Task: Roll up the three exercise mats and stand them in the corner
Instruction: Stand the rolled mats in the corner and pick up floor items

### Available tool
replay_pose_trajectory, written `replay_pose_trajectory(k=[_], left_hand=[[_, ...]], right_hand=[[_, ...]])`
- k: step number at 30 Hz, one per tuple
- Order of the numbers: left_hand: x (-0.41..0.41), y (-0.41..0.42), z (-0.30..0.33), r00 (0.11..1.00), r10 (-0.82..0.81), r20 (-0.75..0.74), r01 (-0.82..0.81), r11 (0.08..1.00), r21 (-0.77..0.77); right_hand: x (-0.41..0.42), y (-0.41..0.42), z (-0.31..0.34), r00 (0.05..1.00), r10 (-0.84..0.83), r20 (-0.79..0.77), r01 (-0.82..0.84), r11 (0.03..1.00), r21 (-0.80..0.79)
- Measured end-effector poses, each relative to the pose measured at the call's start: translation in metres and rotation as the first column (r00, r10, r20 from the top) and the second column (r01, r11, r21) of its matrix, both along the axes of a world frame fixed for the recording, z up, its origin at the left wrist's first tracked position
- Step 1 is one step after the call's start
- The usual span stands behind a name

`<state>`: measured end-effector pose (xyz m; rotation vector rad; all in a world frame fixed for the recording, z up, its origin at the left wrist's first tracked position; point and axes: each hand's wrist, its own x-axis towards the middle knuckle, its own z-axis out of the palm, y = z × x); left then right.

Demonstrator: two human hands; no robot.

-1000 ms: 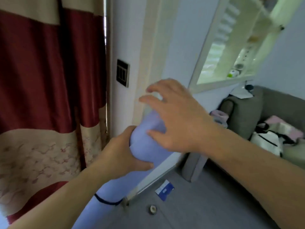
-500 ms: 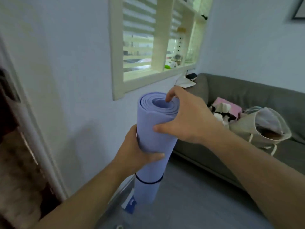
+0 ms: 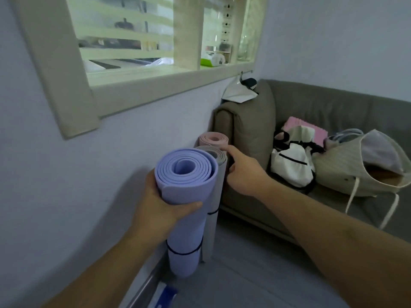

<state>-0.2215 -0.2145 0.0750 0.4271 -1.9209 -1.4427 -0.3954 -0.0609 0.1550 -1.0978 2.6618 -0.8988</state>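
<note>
The view has swung round from the curtain and doorway to the corner beside the grey sofa (image 3: 251,130), and the purple mat (image 3: 185,196) has come with it — half a second ago it was held out in the open room with both hands on it, the right hand's finger hooked into the top of the roll. Now only the left hand (image 3: 155,210) carries it, fingers and thumb curled round the upper part of the roll, which stands roughly upright just above or at the floor by the skirting; whether its lower end is resting down yet cannot be told. A black strap rings it low down, so it should hold its roll.

The right hand (image 3: 242,172) has let go and moved across to the grey mat (image 3: 219,161), its forefinger stretched out to touch that roll's top rim, the other fingers loosely curled and pinching nothing. Behind the grey mat stands the pink mat (image 3: 213,138), tucked against the wall and the sofa arm.

So two mats are already upright in the corner and the third is arriving right beside them, touching or nearly touching the grey one. The right hand looks to be steadying the grey roll — a sensible guard, since a nudge from the incoming mat could topple it. What remains, by the look of it, is to set the purple mat down against the wall and release.
</note>
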Motion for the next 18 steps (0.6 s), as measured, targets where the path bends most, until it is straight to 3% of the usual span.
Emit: replay_pose_trajectory(k=[4,7,18], left_hand=[[-0.016,-0.018,0.001,0.999,-0.045,-0.009,0.045,0.998,0.047],[-0.018,-0.029,-0.01,0.998,-0.057,-0.003,0.057,0.997,0.056],[-0.046,-0.045,-0.028,0.999,-0.035,-0.014,0.035,0.998,0.056]], right_hand=[[-0.059,-0.06,-0.038,0.998,0.015,-0.058,0.002,0.96,0.281],[-0.075,-0.087,-0.058,0.995,0.016,-0.103,0.023,0.93,0.366],[-0.08,-0.097,-0.055,0.931,0.052,-0.361,-0.039,0.998,0.042]])
